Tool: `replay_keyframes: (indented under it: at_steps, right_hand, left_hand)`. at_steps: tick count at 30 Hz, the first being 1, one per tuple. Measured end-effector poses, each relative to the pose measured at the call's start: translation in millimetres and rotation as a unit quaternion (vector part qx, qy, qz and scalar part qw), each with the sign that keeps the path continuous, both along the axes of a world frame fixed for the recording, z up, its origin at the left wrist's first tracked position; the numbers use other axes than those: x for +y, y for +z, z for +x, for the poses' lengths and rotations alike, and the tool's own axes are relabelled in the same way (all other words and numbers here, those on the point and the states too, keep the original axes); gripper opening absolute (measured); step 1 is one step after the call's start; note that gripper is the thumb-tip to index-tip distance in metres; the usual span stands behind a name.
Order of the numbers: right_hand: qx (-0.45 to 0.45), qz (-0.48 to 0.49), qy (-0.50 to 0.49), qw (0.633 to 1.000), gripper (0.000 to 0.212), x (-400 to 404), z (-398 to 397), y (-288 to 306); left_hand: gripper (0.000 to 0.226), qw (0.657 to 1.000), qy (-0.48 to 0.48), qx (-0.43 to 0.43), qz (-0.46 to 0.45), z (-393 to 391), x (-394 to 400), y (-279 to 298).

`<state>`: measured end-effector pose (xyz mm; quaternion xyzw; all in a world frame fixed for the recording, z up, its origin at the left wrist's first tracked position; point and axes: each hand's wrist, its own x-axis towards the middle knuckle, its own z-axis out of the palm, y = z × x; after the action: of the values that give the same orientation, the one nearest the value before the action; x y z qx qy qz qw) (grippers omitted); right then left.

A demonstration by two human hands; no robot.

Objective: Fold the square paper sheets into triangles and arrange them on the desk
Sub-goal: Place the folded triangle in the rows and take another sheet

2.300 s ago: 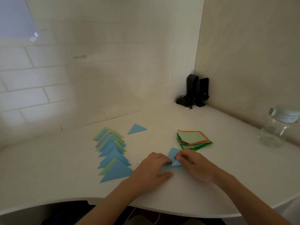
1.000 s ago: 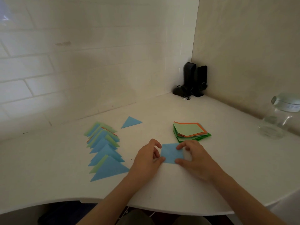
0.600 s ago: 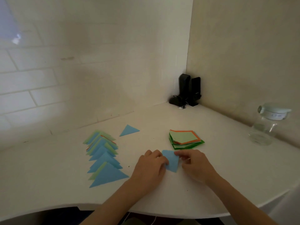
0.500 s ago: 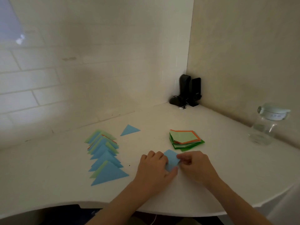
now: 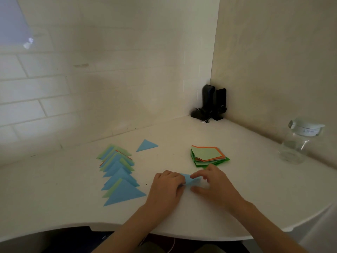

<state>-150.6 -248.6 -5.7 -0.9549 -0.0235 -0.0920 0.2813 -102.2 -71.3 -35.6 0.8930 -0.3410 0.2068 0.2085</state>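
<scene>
You are in the middle of one fold: the blue sheet [image 5: 189, 179] lies on the desk [image 5: 255, 179] between your hands, near the front edge, and only a small part of it shows. Your left hand [image 5: 166, 187] has its fingers curled down on the left side of the sheet and seems to press it flat. Your right hand [image 5: 215, 185] holds the right side, with the forefinger on top and the thumb low at the near edge; the other fingers are spread wide. I cannot tell if the two corners already meet.

To my judgement the next move is to bring the edges exactly together and then run a finger along the crease, while the left hand keeps the sheet from sliding.

To the left, a row of triangles [image 5: 118, 172], blue and light green, overlaps from far to near. One single triangle [image 5: 145, 145] lies apart, further back. The stack [image 5: 207, 155] of unfolded sheets, green and orange, is just behind your right hand.

The only container is a glass jar [image 5: 299, 143] at the far right, with its lid on; it looks empty, but the glass is blurred
</scene>
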Motion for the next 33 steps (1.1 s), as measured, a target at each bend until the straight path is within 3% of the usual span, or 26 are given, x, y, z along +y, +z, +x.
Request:
replay_keyframes:
  at_steps: [9,15,18,23,33]
  right_hand:
    - [0.001,0.041,-0.078,0.996,0.015,4.8,8.8,-11.9]
    - [0.016,0.003,-0.145,0.989,0.031,14.3,19.1,-16.5]
    - [0.009,-0.026,-0.159,0.987,0.035,17.1,20.4,-16.7]
    - [0.005,-0.001,-0.149,0.989,0.029,11.4,23.4,-21.3]
    - [0.010,0.111,-0.080,0.990,0.018,-4.5,19.8,-19.6]
  left_hand:
    - [0.006,0.991,0.098,0.071,-0.053,13.7,12.8,-0.5]
    - [0.044,0.973,0.193,0.120,0.039,14.7,-2.9,-2.2]
    - [0.062,0.971,0.215,0.085,0.060,15.2,-7.5,-2.7]
    - [0.031,0.970,0.192,0.144,0.023,22.0,-2.3,-4.1]
    - [0.007,0.974,0.128,0.179,-0.047,20.5,7.9,8.9]
